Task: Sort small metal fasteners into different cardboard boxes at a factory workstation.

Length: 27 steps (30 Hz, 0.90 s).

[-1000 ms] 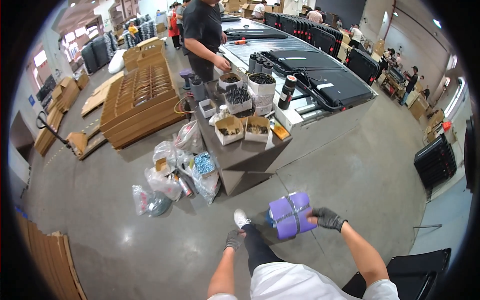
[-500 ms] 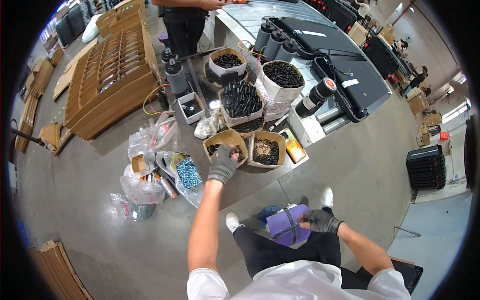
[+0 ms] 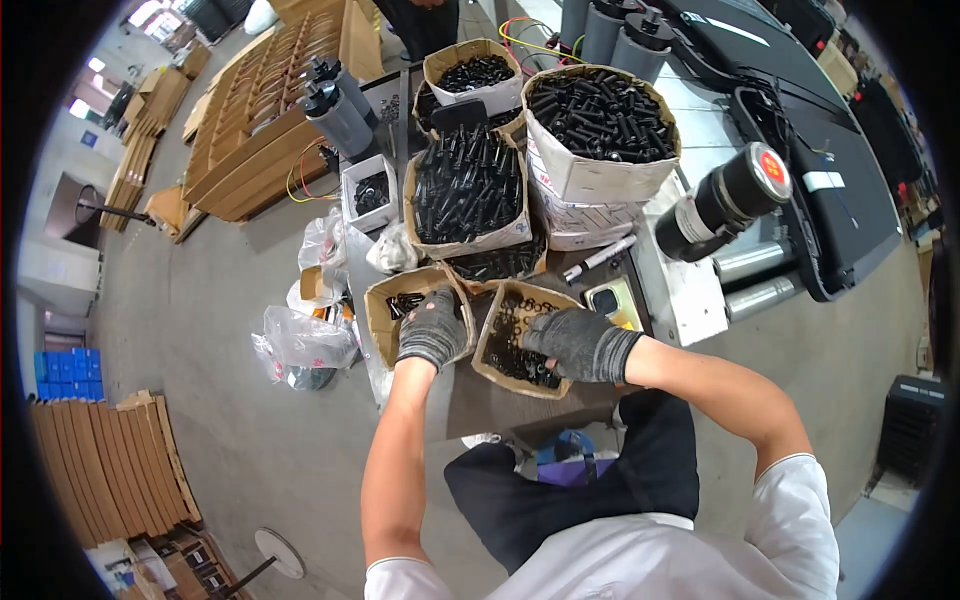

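My left hand (image 3: 434,325), in a grey fingerless glove, reaches down into an open cardboard box (image 3: 378,325) with some black screws (image 3: 404,304) at its far left. Its fingertips point down and are hidden, so their grip does not show. Beside that box, my right hand (image 3: 580,345), gloved alike, comes in from the right over a second cardboard box (image 3: 489,372). Small black rings (image 3: 530,366) lie in this box. The right fingers are bent together at the rings; whatever is between them cannot be made out.
Behind stand a box heaped with black bolts (image 3: 468,190) and a taller white box of black screws (image 3: 600,115). A black cylinder (image 3: 715,210) leans at the right, near a marker (image 3: 600,258). Plastic bags (image 3: 305,340) lie left of the table. Another person (image 3: 420,25) stands beyond.
My right hand has moved from above the purple object by my legs up to the box of rings. My left hand stays in its box. The view has come closer to the table.
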### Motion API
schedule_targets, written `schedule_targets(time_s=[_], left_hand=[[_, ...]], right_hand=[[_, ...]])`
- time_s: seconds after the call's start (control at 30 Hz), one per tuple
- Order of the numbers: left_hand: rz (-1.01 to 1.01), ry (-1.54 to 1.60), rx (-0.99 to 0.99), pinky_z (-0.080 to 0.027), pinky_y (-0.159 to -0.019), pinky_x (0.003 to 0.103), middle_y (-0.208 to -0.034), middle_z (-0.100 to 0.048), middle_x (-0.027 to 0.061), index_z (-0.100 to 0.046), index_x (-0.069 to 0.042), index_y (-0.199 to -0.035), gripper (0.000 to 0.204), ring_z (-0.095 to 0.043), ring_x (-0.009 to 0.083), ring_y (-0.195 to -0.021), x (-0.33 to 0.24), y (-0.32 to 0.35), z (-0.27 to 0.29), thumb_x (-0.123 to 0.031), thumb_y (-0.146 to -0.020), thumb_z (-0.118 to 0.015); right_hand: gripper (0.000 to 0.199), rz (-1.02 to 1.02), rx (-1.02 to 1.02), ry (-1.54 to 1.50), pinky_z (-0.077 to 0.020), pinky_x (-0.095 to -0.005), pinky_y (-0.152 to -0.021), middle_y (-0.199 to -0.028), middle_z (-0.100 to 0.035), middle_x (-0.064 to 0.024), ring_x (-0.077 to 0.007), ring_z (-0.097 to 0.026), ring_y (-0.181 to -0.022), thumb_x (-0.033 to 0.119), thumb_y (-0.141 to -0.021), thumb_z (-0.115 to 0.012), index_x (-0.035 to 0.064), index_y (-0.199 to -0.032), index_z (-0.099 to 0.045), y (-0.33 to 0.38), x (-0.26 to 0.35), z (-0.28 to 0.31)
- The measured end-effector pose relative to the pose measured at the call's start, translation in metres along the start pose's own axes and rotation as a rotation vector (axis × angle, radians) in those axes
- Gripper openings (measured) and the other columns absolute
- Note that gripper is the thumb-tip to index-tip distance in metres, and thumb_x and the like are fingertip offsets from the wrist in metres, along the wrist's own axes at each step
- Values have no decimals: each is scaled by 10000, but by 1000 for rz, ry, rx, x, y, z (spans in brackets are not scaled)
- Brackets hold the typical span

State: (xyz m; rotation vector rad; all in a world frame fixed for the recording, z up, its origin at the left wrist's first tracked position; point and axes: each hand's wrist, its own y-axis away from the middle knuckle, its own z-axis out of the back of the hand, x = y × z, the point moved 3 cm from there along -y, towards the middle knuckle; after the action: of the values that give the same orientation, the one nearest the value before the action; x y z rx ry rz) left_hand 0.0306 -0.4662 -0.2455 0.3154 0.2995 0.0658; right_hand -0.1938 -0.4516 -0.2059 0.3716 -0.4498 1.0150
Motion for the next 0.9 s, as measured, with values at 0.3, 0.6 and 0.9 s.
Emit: schedule_targets(time_s=[0.3,0.6,0.9], left_hand=[[-199,86,-177,-484,-872,477,-995,-637,284,-594,4,-1059,302,-611,421,-984,8,-8,-7,-174,-821,-540],[-282,-106,-139,-496,-855,459,-967,-644,292,-656,42,-996,302,-620,439,-951,3,-20,-4,-154,-817,-512],[-247,87,-238,-507,-769,415,-884,-664,277,-680,33,-977,307,-660,399,-829,7,-8,10,-146,-757,-562]], right_hand=[[598,116,274,183,-501,-449,-852,-1157,-576,-166,-359,-607,-1039,273,-725,-759,69,-1243,-541,-29,-4,-21],[215,126,189,226,-492,-400,-839,-919,-685,-130,-314,-643,-950,159,-843,-647,60,-1031,-681,-31,-14,-16],[279,-19,134,2,-488,-357,-863,-1001,-698,-115,-261,-652,-963,182,-819,-677,74,-1074,-699,-20,-9,11]])
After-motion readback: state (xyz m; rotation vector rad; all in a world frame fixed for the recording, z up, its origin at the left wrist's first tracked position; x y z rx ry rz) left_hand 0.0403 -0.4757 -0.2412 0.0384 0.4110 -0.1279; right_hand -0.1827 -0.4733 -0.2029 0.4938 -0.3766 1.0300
